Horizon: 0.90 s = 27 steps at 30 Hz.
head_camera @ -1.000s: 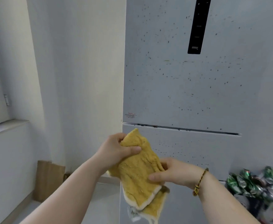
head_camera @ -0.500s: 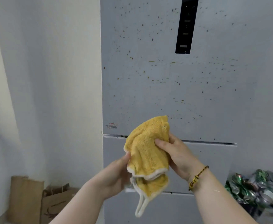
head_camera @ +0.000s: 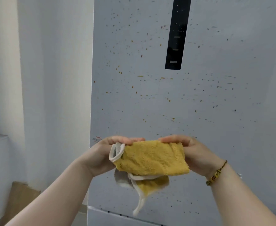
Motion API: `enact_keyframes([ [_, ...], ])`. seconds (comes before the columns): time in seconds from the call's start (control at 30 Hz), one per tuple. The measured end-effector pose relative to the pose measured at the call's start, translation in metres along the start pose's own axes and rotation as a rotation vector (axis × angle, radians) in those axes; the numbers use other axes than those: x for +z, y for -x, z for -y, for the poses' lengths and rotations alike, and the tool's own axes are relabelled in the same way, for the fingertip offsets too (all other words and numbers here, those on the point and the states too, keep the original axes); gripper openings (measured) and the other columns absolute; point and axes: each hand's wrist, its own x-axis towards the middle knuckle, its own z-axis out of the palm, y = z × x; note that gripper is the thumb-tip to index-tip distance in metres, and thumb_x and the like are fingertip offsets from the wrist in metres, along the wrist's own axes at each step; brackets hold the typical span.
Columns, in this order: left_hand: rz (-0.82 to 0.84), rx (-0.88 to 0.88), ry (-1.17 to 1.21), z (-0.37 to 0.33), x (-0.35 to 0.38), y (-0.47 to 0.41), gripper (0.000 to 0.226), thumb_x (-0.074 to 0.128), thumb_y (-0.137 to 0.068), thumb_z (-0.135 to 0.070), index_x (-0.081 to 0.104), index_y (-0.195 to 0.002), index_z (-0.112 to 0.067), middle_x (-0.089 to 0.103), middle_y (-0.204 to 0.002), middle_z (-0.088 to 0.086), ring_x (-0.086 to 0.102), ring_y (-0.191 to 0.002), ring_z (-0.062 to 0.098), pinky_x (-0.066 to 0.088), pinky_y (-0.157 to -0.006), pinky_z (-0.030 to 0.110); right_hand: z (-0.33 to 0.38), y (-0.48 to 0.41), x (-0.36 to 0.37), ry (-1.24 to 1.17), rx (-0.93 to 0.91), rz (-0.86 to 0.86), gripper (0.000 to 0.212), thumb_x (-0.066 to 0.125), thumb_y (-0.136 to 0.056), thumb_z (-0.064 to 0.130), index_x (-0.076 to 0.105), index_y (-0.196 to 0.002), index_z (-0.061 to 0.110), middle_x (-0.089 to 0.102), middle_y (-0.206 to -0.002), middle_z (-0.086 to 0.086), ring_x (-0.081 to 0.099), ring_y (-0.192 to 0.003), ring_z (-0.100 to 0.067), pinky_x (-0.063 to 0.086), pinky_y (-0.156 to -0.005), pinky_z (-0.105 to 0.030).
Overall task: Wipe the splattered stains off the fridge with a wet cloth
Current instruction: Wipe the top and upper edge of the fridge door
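Soft, cool daylight fills the view, brightest on the wall (head_camera: 3, 62) along the left edge, and the fridge (head_camera: 215, 128) door takes a flat bluish cast. Everything looks slightly soft. The loose tail of my cloth (head_camera: 150, 157) is smeared with blur, and my forearms (head_camera: 52, 201) stretch wide toward the bottom corners.

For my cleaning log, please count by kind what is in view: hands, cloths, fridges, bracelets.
Bare hands: 2, left hand and right hand
Fluffy yellow cloth with white trim: 1
Stain-speckled white fridge: 1
Braided yellow-and-dark wrist bracelet: 1
Total: 5
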Motion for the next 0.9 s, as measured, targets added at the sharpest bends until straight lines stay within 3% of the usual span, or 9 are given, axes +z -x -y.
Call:
enact_keyframes([
  [0.1,0.188,0.006,0.206,-0.001,0.003,-0.005,0.04,0.048,-0.087,-0.008,0.049,-0.125,0.006,0.044,-0.136,0.024,0.043,-0.126,0.036,0.036,-0.103,0.044,0.007,-0.006,-0.004,0.035,-0.037,-0.093,0.057,0.046,-0.084,-0.017,0.075,-0.058,0.025,0.071,-0.066,0.004,0.067,-0.062,-0.006,0.053,-0.054,-0.019],
  [0.2,-0.086,-0.177,-0.085,-0.009,0.013,-0.018,0.054,0.059,-0.074,-0.045,0.061,-0.113,-0.008,0.065,-0.114,0.009,0.065,-0.101,0.024,0.053,-0.08,0.035,0.016,-0.016,-0.004,0.125,-0.112,-0.161,0.053,0.048,-0.084,-0.016,0.075,-0.062,0.024,0.072,-0.069,0.008,0.066,-0.063,-0.004,0.054,-0.058,-0.019],
  [0.27,-0.101,-0.225,-0.487,-0.017,0.026,-0.025,0.041,0.06,-0.072,-0.039,0.063,-0.107,-0.016,0.069,-0.105,0.002,0.067,-0.094,0.016,0.053,-0.077,0.026,0.021,-0.022,-0.002,0.19,-0.127,-0.181,0.042,0.053,-0.084,-0.011,0.072,-0.075,0.025,0.071,-0.076,0.01,0.064,-0.065,-0.002,0.051,-0.062,-0.024],
  [0.37,-0.064,-0.266,-0.672,-0.023,0.033,-0.032,0.023,0.07,-0.075,-0.018,0.068,-0.097,-0.014,0.072,-0.092,0.001,0.068,-0.085,0.014,0.053,-0.074,0.023,0.025,-0.029,0.003,0.207,-0.109,-0.177,0.036,0.052,-0.086,-0.008,0.06,-0.093,0.027,0.066,-0.094,0.006,0.063,-0.073,-0.003,0.05,-0.066,-0.024],
  [0.5,-0.296,-0.032,-0.602,-0.031,0.027,-0.04,0.014,0.068,-0.08,-0.011,0.069,-0.093,-0.015,0.073,-0.085,0.002,0.069,-0.078,0.017,0.055,-0.067,0.024,0.028,-0.036,0.002,-0.212,-0.137,-0.366,0.018,0.053,-0.085,0.019,0.053,-0.104,0.022,0.058,-0.115,-0.004,0.059,-0.096,-0.015,0.047,-0.079,-0.027],
  [0.63,-0.469,0.164,-0.508,-0.038,0.018,-0.05,0.018,0.064,-0.08,-0.007,0.067,-0.096,-0.014,0.072,-0.085,0.004,0.069,-0.076,0.017,0.056,-0.067,0.025,0.012,-0.047,0.028,-0.323,-0.112,-0.264,0.057,0.067,-0.058,0.053,0.056,-0.105,0.023,0.068,-0.102,0.006,0.064,-0.091,-0.008,0.051,-0.075,-0.023],
  [0.7,-0.474,0.227,-0.521,-0.043,0.014,-0.054,0.018,0.065,-0.079,-0.007,0.068,-0.095,-0.016,0.072,-0.086,0.005,0.068,-0.079,0.018,0.055,-0.069,0.028,0.009,-0.061,0.047,-0.207,-0.141,-0.325,0.06,0.068,-0.061,0.042,0.054,-0.116,0.022,0.068,-0.105,0.003,0.064,-0.092,-0.01,0.051,-0.067,-0.019],
  [0.8,-0.469,0.3,-0.533,-0.058,0.003,-0.058,0.019,0.065,-0.08,-0.009,0.067,-0.093,-0.023,0.072,-0.084,-0.002,0.068,-0.083,0.014,0.054,-0.07,0.026,0.028,-0.091,0.062,-0.103,-0.276,-0.518,0.032,0.064,-0.081,0.016,0.058,-0.112,0.02,0.066,-0.105,-0.002,0.061,-0.085,-0.009,0.048,-0.052,-0.014],
  [0.9,-0.514,0.34,-0.593,-0.076,-0.01,-0.062,0.019,0.06,-0.085,-0.018,0.063,-0.1,-0.027,0.069,-0.095,-0.008,0.065,-0.09,0.007,0.052,-0.078,0.022,0.055,-0.113,0.064,0.029,-0.401,-0.628,0.021,0.061,-0.085,0.011,0.057,-0.091,0.031,0.063,-0.092,0.009,0.059,-0.082,-0.003,0.05,-0.066,-0.021],
])
